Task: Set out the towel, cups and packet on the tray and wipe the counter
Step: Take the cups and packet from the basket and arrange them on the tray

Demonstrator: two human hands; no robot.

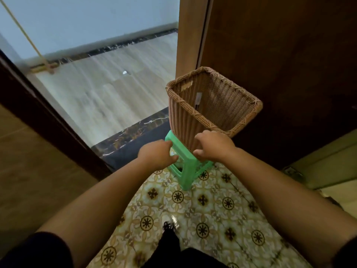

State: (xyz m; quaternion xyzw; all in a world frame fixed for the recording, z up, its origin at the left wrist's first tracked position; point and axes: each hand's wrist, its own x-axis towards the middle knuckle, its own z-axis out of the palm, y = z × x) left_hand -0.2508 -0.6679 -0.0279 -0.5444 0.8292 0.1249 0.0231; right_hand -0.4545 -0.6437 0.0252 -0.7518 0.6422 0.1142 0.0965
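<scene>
A patterned tile floor meets a dark threshold and a wooden door. A green plastic stool stands there with a tall wicker basket on it. The left hand curls its fingers around the stool's edge; the right hand grips its seat beside the basket's base. No towel, cups, packet or tray show.

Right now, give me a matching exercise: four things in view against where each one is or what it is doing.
Things:
1. wicker basket
2. green stool
3. left hand
4. patterned tiles

States:
A. grips the stool's near-left edge
B. sits on top of the stool
C. stands on the patterned floor
D. cover the floor under the stool

Pairs: 1-B, 2-C, 3-A, 4-D
</scene>
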